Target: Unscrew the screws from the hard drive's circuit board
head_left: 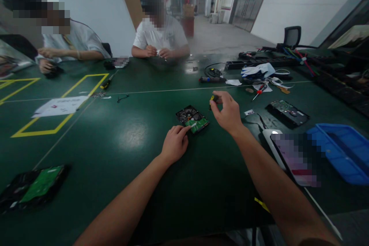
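A hard drive (198, 124) lies on the green table in front of me, with a green circuit board showing on its near side. My left hand (175, 143) rests at its near left edge, index finger stretched onto the board and thumb away from the drive. Just right of the drive, my right hand (227, 111) is raised and closed around a small screwdriver (213, 99) with a black and yellow handle. The fingers cover part of that handle, and the tip is too faint to make out clearly.
To the right are another hard drive (288, 113), a phone (294, 157), a blue tray (343, 150) and a red screwdriver (260, 90). At left lie another drive (40, 184), paper (60, 106) and a yellow-black screwdriver (106, 81). Two people sit across the table.
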